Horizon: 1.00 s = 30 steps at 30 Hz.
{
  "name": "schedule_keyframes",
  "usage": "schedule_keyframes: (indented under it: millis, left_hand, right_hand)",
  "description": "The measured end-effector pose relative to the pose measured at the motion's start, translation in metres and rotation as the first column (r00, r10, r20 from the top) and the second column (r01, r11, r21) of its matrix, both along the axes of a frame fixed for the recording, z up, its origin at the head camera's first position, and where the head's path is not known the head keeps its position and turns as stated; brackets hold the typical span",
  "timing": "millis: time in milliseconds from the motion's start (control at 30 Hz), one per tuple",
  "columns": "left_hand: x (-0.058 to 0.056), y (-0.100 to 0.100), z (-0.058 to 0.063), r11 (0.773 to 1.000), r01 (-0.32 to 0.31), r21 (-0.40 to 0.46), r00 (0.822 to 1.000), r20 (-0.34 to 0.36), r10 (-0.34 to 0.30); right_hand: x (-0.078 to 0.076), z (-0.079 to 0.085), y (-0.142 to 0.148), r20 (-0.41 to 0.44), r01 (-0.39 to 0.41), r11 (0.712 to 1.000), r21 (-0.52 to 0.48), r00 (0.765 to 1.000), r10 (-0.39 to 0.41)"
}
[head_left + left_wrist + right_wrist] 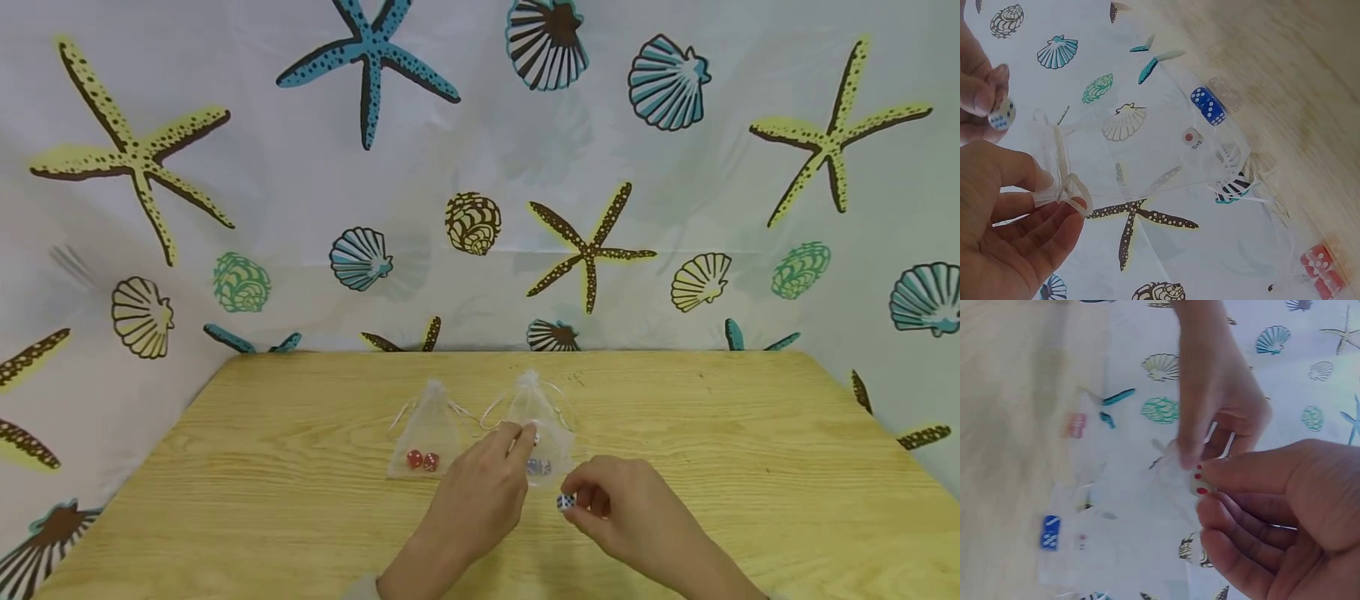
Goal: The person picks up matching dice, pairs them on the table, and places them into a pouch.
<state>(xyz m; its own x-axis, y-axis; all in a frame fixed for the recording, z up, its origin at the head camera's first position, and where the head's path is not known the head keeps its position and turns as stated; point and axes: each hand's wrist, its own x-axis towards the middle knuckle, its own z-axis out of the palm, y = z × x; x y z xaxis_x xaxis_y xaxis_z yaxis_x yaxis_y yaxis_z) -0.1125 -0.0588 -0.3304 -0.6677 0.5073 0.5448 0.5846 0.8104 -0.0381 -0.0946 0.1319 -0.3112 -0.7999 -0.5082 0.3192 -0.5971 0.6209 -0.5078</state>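
My left hand [480, 483] pinches the edge of a sheer white drawstring pouch [1154, 150]. Inside that pouch are two blue dice [1208, 106] and a white die [1192, 138] with a red dot. Close to its right, my right hand [630, 508] holds another white die [566, 502] between thumb and fingertips; blue pips show in the left wrist view, red ones on the die [1201, 482] in the right wrist view. A second sheer pouch [431, 421], with two red dice [423, 460] in it, is to the left of my left hand.
Both pouches are on a light wood-grain table [285, 467]. A white cloth [420, 183] printed with starfish and shells rises behind the table and along both its sides. Thin white cords [468, 415] trail between the pouches.
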Motion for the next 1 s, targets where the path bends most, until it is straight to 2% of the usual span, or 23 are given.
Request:
schedule_keyframes:
  millis: [133,300,467,767,1000]
  left_hand:
    - [0.001,0.001,0.000,1.000,0.010,0.007,1.000,0.008,-0.010]
    - [0.003,0.003,0.000,1.000,0.023,-0.004,1.000,0.004,-0.023]
    - [0.003,0.003,0.000,1.000,0.026,0.003,1.000,0.004,-0.026]
    - [0.002,0.002,-0.002,0.996,0.060,0.069,0.998,0.029,-0.062]
    - [0.001,0.002,-0.003,0.993,0.069,0.098,0.997,0.025,-0.072]
  right_hand:
    - [-0.004,0.008,-0.012,-0.153,0.095,0.994,-0.055,0.983,-0.102]
    - [-0.010,0.005,-0.024,-0.188,0.224,0.974,-0.020,0.957,-0.223]
    - [-0.014,-0.003,-0.028,-0.249,0.281,0.959,0.045,0.933,-0.261]
    - [-0.016,0.000,-0.021,-0.178,0.258,0.960,0.105,0.955,-0.237]
    - [-0.018,0.006,-0.009,-0.077,0.122,0.986,0.117,0.991,-0.114]
